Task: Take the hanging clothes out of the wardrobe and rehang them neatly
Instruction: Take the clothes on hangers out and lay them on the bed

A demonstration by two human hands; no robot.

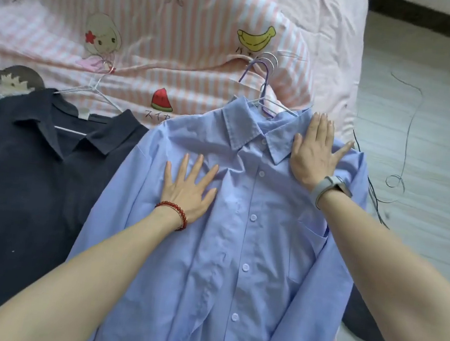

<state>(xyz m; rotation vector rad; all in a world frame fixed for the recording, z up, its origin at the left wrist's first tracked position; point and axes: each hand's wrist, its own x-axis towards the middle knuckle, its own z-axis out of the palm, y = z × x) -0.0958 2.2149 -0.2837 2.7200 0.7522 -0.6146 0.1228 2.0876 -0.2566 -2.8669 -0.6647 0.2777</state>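
Bed [181, 9] — shirt [236, 256] collar pointing away

Blue shirt [250, 258] hem cut off at 6 o'clock; navy polo [17, 187] sleeve cut at 9; hanger bodies hidden inside collars.

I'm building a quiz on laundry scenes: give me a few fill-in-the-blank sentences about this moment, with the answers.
1. Both hands lie flat on the ____ button-up shirt.
2. The left hand wears a bracelet of ____ beads.
3. The navy polo lies to the ____ of that shirt, on a white hanger.
4. A grey watch sits on the ____ wrist.

Missing words: light blue; red; left; right
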